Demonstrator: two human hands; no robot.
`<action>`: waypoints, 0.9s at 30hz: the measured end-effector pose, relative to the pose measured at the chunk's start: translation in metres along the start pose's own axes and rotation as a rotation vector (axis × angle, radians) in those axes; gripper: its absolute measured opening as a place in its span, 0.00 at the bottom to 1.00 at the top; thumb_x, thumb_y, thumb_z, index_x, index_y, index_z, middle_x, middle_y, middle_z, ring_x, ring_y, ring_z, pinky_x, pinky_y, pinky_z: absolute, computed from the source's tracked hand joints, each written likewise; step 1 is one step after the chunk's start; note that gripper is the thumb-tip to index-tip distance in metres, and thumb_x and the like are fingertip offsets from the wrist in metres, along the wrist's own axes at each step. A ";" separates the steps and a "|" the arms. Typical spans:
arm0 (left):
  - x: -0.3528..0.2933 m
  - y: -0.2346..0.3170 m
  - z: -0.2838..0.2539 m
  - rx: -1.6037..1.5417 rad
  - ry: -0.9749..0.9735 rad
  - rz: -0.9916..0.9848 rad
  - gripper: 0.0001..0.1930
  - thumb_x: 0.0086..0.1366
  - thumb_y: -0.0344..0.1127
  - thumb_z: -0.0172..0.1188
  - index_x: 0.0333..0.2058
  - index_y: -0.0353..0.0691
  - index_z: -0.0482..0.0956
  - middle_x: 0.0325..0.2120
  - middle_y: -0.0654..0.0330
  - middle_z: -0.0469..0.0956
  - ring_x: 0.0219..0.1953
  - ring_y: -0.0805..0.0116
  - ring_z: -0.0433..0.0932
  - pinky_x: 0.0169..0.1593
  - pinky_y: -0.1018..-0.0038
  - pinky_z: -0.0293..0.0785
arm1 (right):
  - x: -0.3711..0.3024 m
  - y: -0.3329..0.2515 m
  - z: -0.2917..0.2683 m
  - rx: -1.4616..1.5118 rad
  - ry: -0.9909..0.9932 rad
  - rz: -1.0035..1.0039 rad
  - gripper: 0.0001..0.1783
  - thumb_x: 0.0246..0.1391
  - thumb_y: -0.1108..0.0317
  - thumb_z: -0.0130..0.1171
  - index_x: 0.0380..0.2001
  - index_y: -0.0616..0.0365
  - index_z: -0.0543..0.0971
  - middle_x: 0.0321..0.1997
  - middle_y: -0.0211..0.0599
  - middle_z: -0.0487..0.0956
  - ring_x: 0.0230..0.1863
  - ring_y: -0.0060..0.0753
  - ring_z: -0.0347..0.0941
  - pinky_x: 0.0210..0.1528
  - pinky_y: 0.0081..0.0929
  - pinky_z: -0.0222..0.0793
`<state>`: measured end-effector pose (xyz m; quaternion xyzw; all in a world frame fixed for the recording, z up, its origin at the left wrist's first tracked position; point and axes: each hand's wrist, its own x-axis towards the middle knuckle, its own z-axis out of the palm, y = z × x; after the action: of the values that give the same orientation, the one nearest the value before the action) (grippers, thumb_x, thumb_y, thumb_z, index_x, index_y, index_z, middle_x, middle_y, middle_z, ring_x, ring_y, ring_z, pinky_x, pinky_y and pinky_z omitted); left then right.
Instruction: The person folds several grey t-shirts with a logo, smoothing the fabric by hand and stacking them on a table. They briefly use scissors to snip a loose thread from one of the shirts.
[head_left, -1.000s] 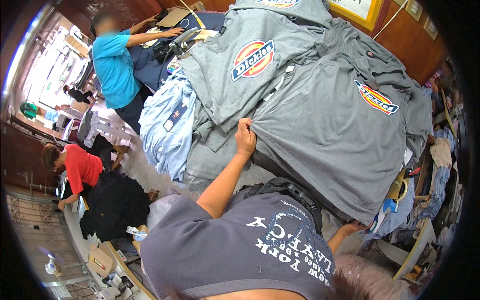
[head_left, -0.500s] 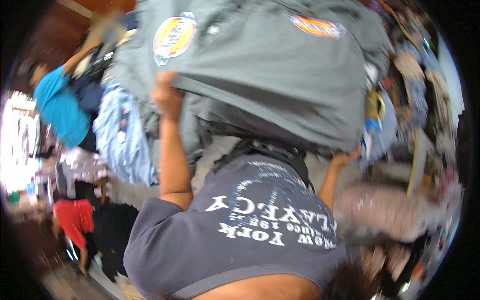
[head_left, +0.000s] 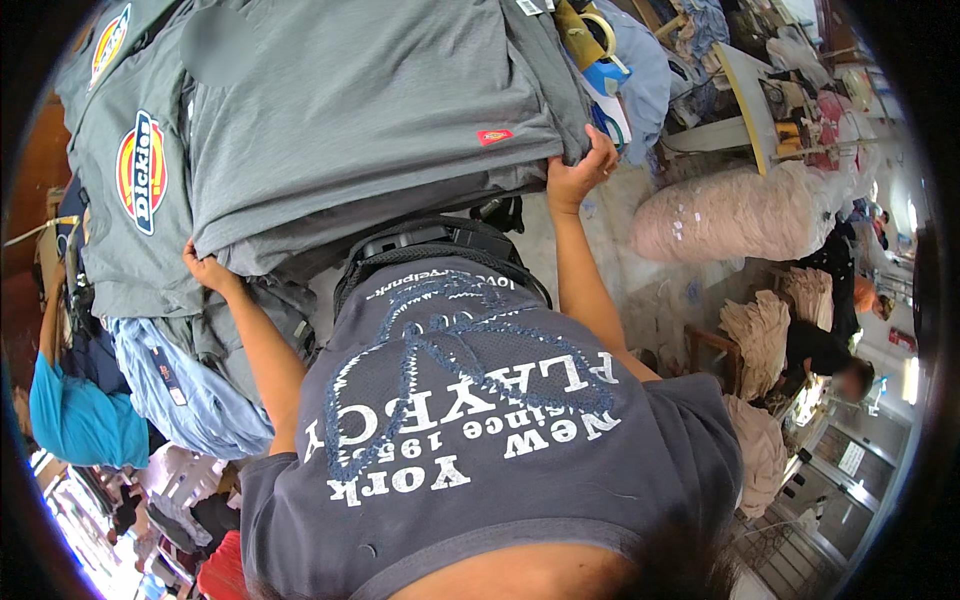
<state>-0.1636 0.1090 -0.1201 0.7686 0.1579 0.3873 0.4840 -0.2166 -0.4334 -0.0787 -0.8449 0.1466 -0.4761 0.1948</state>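
A grey T-shirt (head_left: 370, 120) is spread over the work surface in front of me, with a small red label near its hem. At its near left corner my left hand (head_left: 208, 268) is closed, pinching the hem. My right hand (head_left: 583, 172) grips the near right corner, its fingers bent around the edge. To the left lies another grey shirt (head_left: 168, 240) with a colourful oval print. More dark grey cloth shows beneath the hem; how many layers lie there I cannot tell.
A tape dispenser (head_left: 605, 65) and blue-handled scissors (head_left: 612, 125) are beyond my right hand. Light blue shirts (head_left: 190, 380) hang at the left, near a person in a blue top (head_left: 80, 415). A wrapped pinkish bundle (head_left: 725, 212) lies on the right.
The raised grey cloth has come down, and a plain side with a red label now faces up. Printed shirts now show at the left. My view has turned toward the right.
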 end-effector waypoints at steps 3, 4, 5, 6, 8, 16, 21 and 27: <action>0.001 -0.003 -0.004 0.030 -0.002 0.022 0.14 0.47 0.20 0.43 0.35 0.30 0.69 0.32 0.56 0.71 0.36 0.66 0.68 0.44 0.77 0.61 | 0.001 -0.004 0.001 0.045 0.001 0.002 0.28 0.30 0.65 0.63 0.40 0.56 0.67 0.39 0.37 0.68 0.45 0.40 0.59 0.50 0.36 0.49; 0.001 -0.003 -0.005 0.038 -0.004 0.029 0.14 0.47 0.20 0.43 0.35 0.30 0.69 0.32 0.56 0.71 0.36 0.66 0.68 0.44 0.77 0.61 | 0.002 -0.003 0.002 0.055 -0.001 -0.003 0.28 0.30 0.66 0.63 0.40 0.57 0.67 0.39 0.37 0.68 0.45 0.40 0.59 0.50 0.36 0.49; 0.000 -0.003 -0.005 0.047 -0.005 0.036 0.14 0.47 0.20 0.43 0.35 0.30 0.69 0.32 0.56 0.71 0.36 0.66 0.68 0.44 0.77 0.62 | 0.000 0.001 0.003 0.058 -0.017 -0.003 0.27 0.31 0.64 0.63 0.40 0.54 0.67 0.39 0.36 0.66 0.46 0.39 0.59 0.50 0.37 0.47; -0.001 -0.001 -0.005 0.056 -0.004 0.043 0.14 0.47 0.20 0.42 0.35 0.30 0.69 0.32 0.56 0.71 0.36 0.66 0.68 0.44 0.77 0.62 | 0.001 0.000 0.004 0.080 -0.011 -0.002 0.27 0.31 0.65 0.63 0.40 0.54 0.67 0.39 0.36 0.66 0.46 0.39 0.59 0.49 0.37 0.48; -0.003 0.003 -0.003 0.066 -0.016 0.047 0.14 0.47 0.20 0.43 0.35 0.30 0.69 0.32 0.56 0.71 0.36 0.66 0.68 0.44 0.76 0.62 | 0.001 -0.002 0.005 0.123 0.001 0.000 0.27 0.31 0.67 0.62 0.39 0.55 0.67 0.39 0.37 0.66 0.46 0.40 0.60 0.49 0.37 0.50; -0.001 -0.001 -0.005 0.102 -0.015 0.037 0.14 0.48 0.21 0.43 0.36 0.30 0.69 0.32 0.57 0.71 0.36 0.66 0.69 0.44 0.76 0.62 | 0.004 -0.008 -0.001 0.161 -0.024 0.032 0.20 0.30 0.72 0.60 0.33 0.54 0.70 0.40 0.37 0.66 0.48 0.40 0.56 0.51 0.36 0.49; -0.002 -0.006 -0.008 0.063 -0.018 0.007 0.14 0.48 0.21 0.44 0.36 0.30 0.69 0.33 0.57 0.71 0.36 0.66 0.69 0.44 0.76 0.62 | 0.010 -0.021 -0.016 0.047 -0.001 -0.192 0.14 0.26 0.78 0.59 0.20 0.49 0.69 0.39 0.34 0.65 0.46 0.39 0.59 0.51 0.38 0.50; -0.005 0.010 -0.005 0.114 -0.024 0.014 0.15 0.46 0.20 0.43 0.36 0.29 0.70 0.33 0.56 0.72 0.36 0.66 0.69 0.44 0.76 0.62 | 0.017 -0.028 -0.028 0.149 0.066 -0.256 0.17 0.24 0.84 0.55 0.20 0.50 0.67 0.38 0.32 0.65 0.44 0.40 0.60 0.49 0.37 0.52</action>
<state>-0.1717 0.1045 -0.1122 0.8006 0.1685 0.3720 0.4384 -0.2304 -0.4215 -0.0401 -0.8237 0.0081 -0.5343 0.1896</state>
